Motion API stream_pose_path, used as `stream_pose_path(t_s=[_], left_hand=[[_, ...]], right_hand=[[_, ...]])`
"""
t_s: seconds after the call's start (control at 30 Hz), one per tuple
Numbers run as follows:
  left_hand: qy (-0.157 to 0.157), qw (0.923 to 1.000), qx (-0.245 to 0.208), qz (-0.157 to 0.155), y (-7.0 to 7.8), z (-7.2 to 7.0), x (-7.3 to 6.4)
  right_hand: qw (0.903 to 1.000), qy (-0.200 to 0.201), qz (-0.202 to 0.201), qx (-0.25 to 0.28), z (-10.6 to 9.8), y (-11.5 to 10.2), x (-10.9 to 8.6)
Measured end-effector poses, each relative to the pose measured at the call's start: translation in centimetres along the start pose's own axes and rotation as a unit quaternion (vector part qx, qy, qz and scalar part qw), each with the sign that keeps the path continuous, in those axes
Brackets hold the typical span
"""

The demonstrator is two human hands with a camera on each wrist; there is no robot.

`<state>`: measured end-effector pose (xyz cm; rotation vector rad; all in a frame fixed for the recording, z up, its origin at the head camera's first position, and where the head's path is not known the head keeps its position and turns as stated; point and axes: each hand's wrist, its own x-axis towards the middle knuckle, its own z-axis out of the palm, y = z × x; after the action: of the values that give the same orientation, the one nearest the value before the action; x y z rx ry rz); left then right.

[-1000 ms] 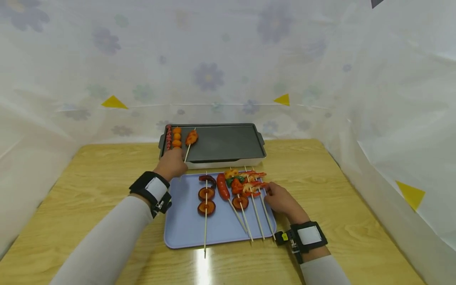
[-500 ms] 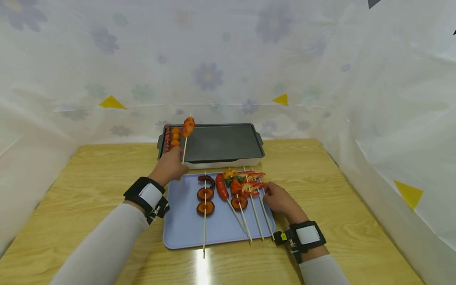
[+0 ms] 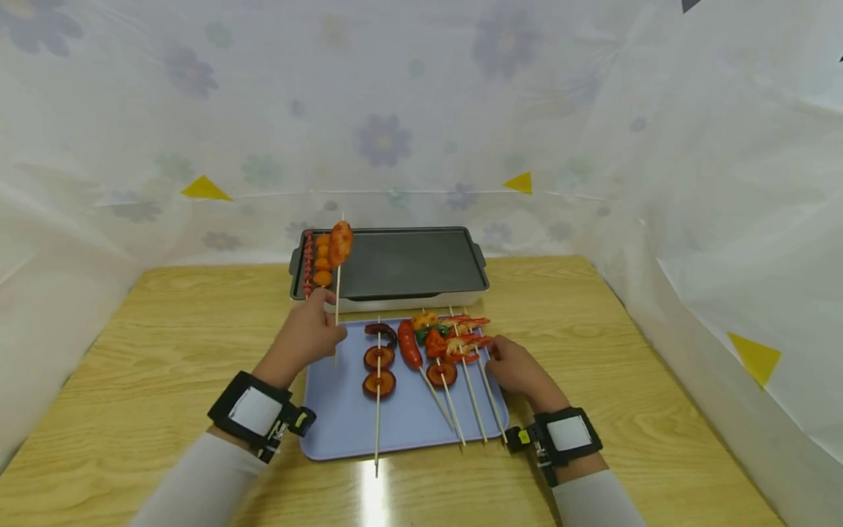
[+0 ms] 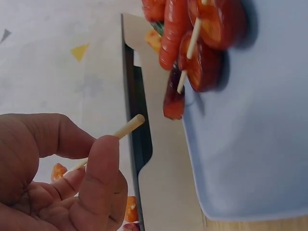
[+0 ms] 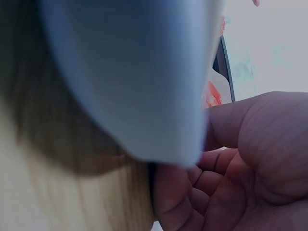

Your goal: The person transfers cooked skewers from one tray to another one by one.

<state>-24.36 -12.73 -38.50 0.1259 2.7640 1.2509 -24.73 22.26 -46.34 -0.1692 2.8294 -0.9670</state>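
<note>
My left hand (image 3: 306,333) pinches the stick of a skewer (image 3: 340,244) with one glossy orange-brown piece, like a chicken wing. It is held up, tilted, over the near left part of the black griddle (image 3: 415,260); in the left wrist view the stick (image 4: 129,127) passes between thumb and fingers. My right hand (image 3: 520,369) grips the right rim of the pale blue tray (image 3: 342,432), beside the shrimp skewers (image 3: 467,340). In the right wrist view the tray (image 5: 144,96) is blurred and hides some fingertips.
A red skewer (image 3: 308,260) and an orange ball skewer (image 3: 323,262) lie on the griddle's left side. The tray bears a mushroom-slice skewer (image 3: 379,383), a sausage skewer (image 3: 410,344) and a mixed vegetable skewer (image 3: 435,344). Beneath is a wooden table (image 3: 593,329).
My left hand has lifted the chicken-wing-like skewer off the griddle and drawn it back toward me and slightly left. The right hand has stayed at the tray's rim.
</note>
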Motion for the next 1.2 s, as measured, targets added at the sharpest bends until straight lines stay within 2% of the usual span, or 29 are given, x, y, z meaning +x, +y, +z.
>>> stream_pose_path(t_s=[0.2,0.3,0.53,0.83,1.03,1.2], left_hand=[[0.011,0.9996,-0.007,0.025,0.2,0.5,-2.2],[0.006,0.9994,-0.004,0.035,0.4,0.4,-3.2],[-0.020,0.9995,-0.019,0.014,0.0,1.0,-5.5],[-0.031,0.9993,0.019,-0.013,-1.5,3.3,-8.4],[-0.027,0.9994,0.016,-0.012,-2.3,4.6,-9.9],[-0.025,0.9995,0.019,-0.008,-2.7,5.0,-10.4]], right_hand=[[1.0000,-0.002,0.007,0.004,0.1,0.2,0.1],[0.9999,-0.007,0.012,0.008,0.2,0.2,0.3],[0.9998,-0.010,0.017,0.009,0.1,0.2,0.3],[0.9998,-0.005,0.016,0.013,0.0,-0.1,0.1],[0.9996,-0.011,0.024,0.011,-0.1,-0.4,0.0],[1.0000,-0.002,0.007,-0.003,0.1,-0.2,0.1]])
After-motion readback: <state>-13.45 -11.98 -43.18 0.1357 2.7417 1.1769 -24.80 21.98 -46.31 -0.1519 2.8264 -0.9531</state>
